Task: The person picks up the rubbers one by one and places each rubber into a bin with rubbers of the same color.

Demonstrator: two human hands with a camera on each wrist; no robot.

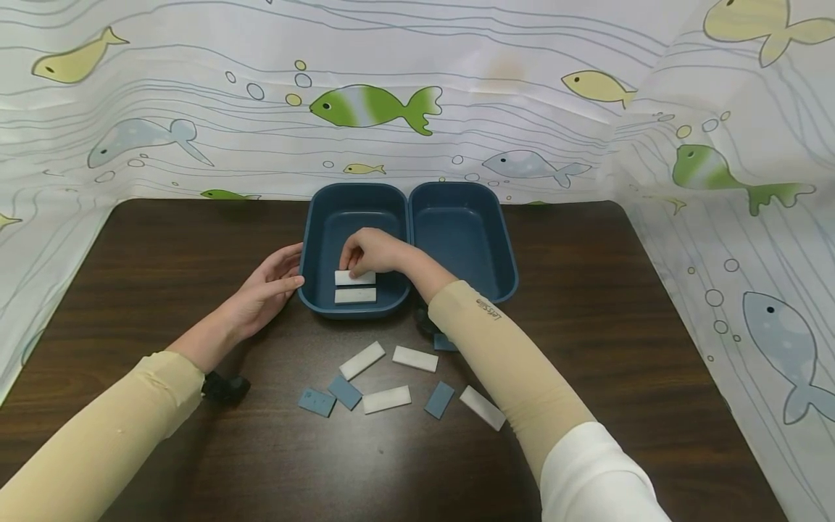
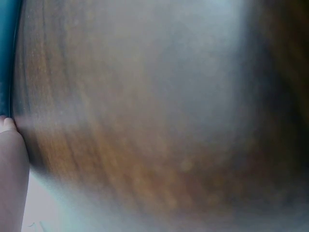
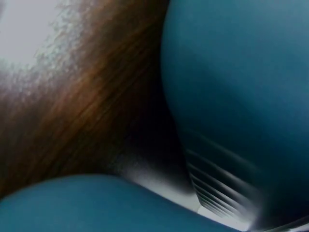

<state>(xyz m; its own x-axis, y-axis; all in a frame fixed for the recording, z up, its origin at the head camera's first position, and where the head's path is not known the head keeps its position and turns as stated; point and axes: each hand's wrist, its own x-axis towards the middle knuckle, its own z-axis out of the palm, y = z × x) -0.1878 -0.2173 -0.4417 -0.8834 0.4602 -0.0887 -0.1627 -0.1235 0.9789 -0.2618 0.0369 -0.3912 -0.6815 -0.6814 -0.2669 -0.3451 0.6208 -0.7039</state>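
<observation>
In the head view my right hand (image 1: 375, 252) reaches into the left blue bin (image 1: 355, 314). Its thumb and fingers pinch a white rectangular block (image 1: 365, 278) low in the bin. Just in front of that block lies a second white block (image 1: 355, 296), nearly parallel to it. My left hand (image 1: 261, 293) rests against the bin's outer left side, fingers loosely extended and thumb at the rim. The left wrist view catches part of this hand (image 2: 10, 169) by the bin's wall (image 2: 6, 58). Blue bin walls (image 3: 231, 72) fill much of the right wrist view, where no hand shows.
A second blue bin (image 1: 457, 239) adjoins the left one. Several white blocks (image 1: 387, 399) and blue-grey blocks (image 1: 317, 402) lie scattered on the dark wood table (image 1: 261, 464) in front. My right forearm crosses over one blue-grey block (image 1: 445, 343). A fish-patterned sheet (image 1: 248, 145) hangs behind.
</observation>
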